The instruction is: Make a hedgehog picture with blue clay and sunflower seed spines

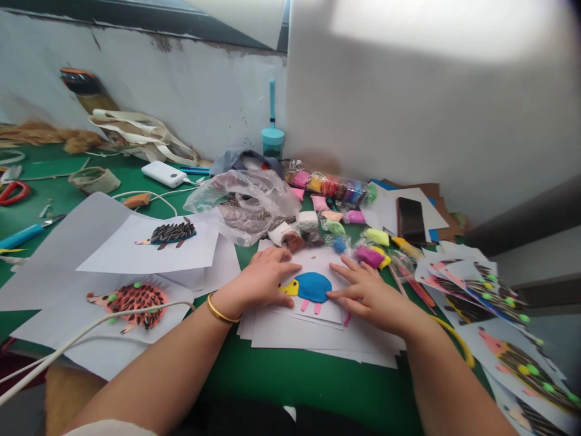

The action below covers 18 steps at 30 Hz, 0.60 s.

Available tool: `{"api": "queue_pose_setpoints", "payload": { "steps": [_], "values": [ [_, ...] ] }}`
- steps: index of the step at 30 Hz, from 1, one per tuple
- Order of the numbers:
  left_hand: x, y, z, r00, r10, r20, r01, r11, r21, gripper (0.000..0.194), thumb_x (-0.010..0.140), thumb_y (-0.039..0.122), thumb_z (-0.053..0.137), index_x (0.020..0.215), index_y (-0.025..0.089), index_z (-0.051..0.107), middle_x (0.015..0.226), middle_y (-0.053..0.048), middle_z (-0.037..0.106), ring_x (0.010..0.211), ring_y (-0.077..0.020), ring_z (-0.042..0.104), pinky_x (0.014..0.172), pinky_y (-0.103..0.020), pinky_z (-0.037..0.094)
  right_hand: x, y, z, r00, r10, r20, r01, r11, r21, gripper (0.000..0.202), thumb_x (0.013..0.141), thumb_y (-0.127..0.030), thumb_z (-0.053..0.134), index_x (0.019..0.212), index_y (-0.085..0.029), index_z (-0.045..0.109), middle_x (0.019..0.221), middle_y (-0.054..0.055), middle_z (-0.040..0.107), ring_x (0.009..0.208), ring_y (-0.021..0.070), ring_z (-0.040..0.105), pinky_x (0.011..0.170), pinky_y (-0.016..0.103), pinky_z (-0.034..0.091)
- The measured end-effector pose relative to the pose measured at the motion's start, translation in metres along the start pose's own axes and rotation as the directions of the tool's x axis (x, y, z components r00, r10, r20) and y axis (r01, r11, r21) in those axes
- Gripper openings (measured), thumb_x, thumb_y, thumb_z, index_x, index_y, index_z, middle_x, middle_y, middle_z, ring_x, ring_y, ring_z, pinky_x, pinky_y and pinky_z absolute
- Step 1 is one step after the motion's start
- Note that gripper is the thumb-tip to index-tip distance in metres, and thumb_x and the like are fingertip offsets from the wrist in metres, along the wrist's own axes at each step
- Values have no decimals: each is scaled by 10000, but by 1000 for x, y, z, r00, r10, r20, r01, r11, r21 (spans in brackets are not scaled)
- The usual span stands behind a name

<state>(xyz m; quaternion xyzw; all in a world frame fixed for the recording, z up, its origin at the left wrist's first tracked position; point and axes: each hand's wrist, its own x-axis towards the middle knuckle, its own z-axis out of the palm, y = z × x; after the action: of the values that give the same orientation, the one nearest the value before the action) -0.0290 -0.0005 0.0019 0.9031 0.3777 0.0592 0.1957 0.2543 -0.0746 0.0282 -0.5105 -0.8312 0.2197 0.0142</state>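
A flat clay hedgehog [314,286] with a blue body, yellow head and pink legs lies on white paper [318,260]. My left hand [267,278] rests on the paper at the head's side, its fingers apart and holding nothing. On the other side my right hand [363,293] has its fingers spread, with fingertips at the blue body's right edge. Behind the paper are small packs of coloured clay [334,227] and a clear plastic bag [254,203] with dark seeds inside.
Finished hedgehog pictures lie left [140,306] and right [512,357]. A white cable [91,330] crosses the left papers. Further back are a power bank [164,174], a phone [411,219] and a blue cup [273,142]. Red-handled scissors [14,192] lie far left.
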Motion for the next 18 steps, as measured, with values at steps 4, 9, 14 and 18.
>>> {"api": "queue_pose_setpoints", "payload": {
  "steps": [4,9,14,18],
  "values": [
    [0,0,0,1000,-1,0,1,1000,5,833,557,576,846,1319,353,595,1382,-80,485,1287,-339,424,1073,-491,321,-1,0,-2,1000,-5,-13,5,1000,-8,309,967,-434,470,1173,-437,701,1589,-35,319,1499,357,134,1144,691,146],
    [0,1,-1,1000,-2,1,2,1000,2,818,568,571,842,1318,358,595,1378,-72,486,1283,-343,425,1074,-491,320,-1,-1,0,1000,-27,-2,27,1000,14,296,957,-439,497,1173,-442,699,1592,-49,308,1497,355,150,1155,670,154],
    [0,1,-1,1000,-7,6,7,1000,0,826,560,568,847,1317,354,597,1382,-72,479,1284,-348,419,1079,-491,313,-2,-1,0,999,-40,-10,40,998,42,294,957,-424,499,1154,-416,717,1588,-45,320,1496,357,155,1158,664,166],
    [0,1,-2,1000,-3,9,3,1000,3,826,564,569,844,1321,358,591,1378,-71,486,1282,-342,424,1072,-484,323,-1,0,-1,995,-20,-98,25,998,50,321,955,-373,500,1218,-408,682,1606,-40,281,1503,345,125,1156,651,188]
  ]
}}
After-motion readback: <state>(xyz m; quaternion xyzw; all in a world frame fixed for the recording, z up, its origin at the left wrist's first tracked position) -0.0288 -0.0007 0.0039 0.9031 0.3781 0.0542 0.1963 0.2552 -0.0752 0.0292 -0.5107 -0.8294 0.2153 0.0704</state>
